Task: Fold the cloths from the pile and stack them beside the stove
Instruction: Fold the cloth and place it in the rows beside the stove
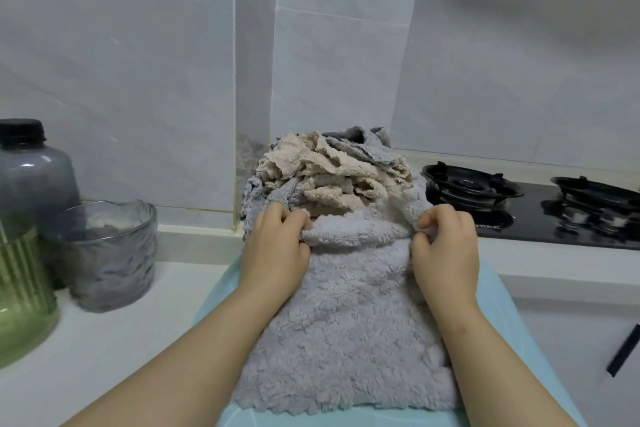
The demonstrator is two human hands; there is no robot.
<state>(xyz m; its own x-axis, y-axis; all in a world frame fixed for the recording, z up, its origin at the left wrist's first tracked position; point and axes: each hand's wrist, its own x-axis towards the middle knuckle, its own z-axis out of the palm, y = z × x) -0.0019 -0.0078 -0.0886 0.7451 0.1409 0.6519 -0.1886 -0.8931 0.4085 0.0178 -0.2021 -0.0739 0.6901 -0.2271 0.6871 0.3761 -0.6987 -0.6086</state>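
Left hand (277,246) and right hand (446,250): fingers curled, each pinching a far corner of the fluffy grey fleece cloth (346,329) at frame centre. The cloth lies flat on a smooth pale blue mat (505,305), with its far edge lifted and bunched between the hands.

The step looks like the first fold, far edge to near edge. To do it well:
- Hold both corners level and bring them over together.
- Land edge on edge.
- Flatten from the crease outward. Thick fleece likely springs back, so press it down.
- The nap is deep and soft and probably clings to itself, so lift rather than drag.

Directly behind the hands, the pile of crumpled beige and grey cloths (329,173) sits against the white tiled wall (138,62). The black glass-topped gas stove (485,194) is at centre right, with no folded stack visible beside it.

At frame left on the white bench (121,340) are a textured clear glass tumbler (110,253), a green ribbed jar (20,288) and a grey jar with black lid (31,166).
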